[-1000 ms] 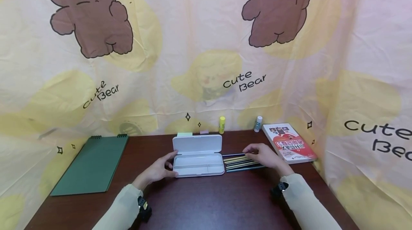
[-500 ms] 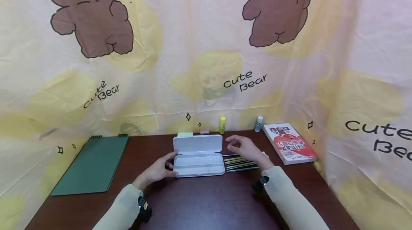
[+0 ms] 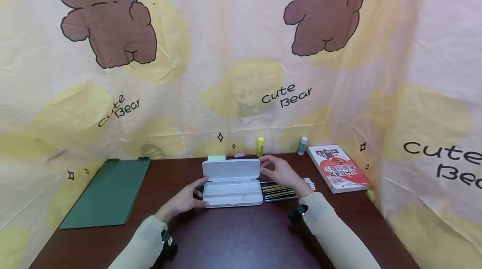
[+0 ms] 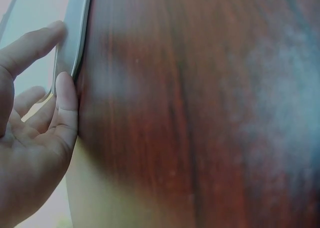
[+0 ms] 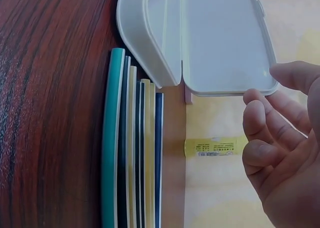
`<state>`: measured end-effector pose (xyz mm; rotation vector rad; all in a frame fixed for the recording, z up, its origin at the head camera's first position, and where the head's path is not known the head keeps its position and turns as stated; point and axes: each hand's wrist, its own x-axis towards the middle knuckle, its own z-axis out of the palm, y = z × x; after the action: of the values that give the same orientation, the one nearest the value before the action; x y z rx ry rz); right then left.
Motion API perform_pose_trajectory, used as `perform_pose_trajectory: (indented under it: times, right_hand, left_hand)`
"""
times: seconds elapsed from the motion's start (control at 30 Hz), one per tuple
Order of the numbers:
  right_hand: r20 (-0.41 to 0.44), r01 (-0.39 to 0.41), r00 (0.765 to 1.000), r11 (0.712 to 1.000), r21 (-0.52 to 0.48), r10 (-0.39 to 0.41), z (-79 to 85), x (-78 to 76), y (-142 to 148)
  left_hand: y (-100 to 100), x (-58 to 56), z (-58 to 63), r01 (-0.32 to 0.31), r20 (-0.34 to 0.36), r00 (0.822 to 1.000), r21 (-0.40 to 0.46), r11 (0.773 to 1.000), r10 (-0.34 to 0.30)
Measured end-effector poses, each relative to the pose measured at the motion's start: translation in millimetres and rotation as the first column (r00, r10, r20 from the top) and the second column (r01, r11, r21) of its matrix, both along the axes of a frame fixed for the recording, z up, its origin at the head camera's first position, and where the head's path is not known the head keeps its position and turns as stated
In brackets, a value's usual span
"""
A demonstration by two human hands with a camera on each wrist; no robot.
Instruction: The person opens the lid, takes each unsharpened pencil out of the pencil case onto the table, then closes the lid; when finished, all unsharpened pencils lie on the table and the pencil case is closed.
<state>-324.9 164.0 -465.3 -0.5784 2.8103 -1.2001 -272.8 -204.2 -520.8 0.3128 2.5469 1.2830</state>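
A white pencil case [image 3: 232, 199] lies open on the table, its lid [image 3: 231, 170] raised at the back and its inner compartments bare. My left hand [image 3: 184, 199] holds the case's left end, thumb by the front corner and fingers along the side; the left wrist view shows the thumb and fingertips right at the wall. With my right hand [image 3: 280, 171] I pinch the lid's upper right corner between thumb and fingertips, as the right wrist view shows. Several pencils [image 3: 278, 192], teal, yellow and dark, lie side by side just right of the case, partly under my right forearm.
A green spiral-bound pad [image 3: 107, 193] lies at the left. At the back stand a yellow tube [image 3: 260, 147] and a glue stick [image 3: 303, 145]. A thick book [image 3: 340, 168] lies at the right. A printed curtain [image 3: 188, 106] hangs behind the table.
My right hand has moved left from above the pencils to the lid's right corner and now pinches it. The left hand and the case have stayed in place.
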Motion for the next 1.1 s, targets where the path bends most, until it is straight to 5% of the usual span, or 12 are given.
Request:
perform_pose_trajectory:
  times: [0.4,0.63,1.1]
  right_hand:
    - [0.022,-0.010,1.000,0.999,-0.040,0.011,1.0,2.4,1.2]
    - [0.057,-0.026,0.998,0.998,-0.053,0.029,-0.3,4.4,4.5]
    - [0.124,-0.078,0.989,0.996,-0.054,0.084,-6.4,12.2,5.3]
  left_hand:
    - [3.5,0.6,-0.8,-0.033,-0.031,0.999,0.012,0.999,0.033]
    - [4.8,2.1,-0.6,-0.064,-0.003,0.998,0.104,0.992,0.065]
    - [2.5,4.3,-0.4,-0.009,-0.029,0.999,0.152,0.988,0.013]
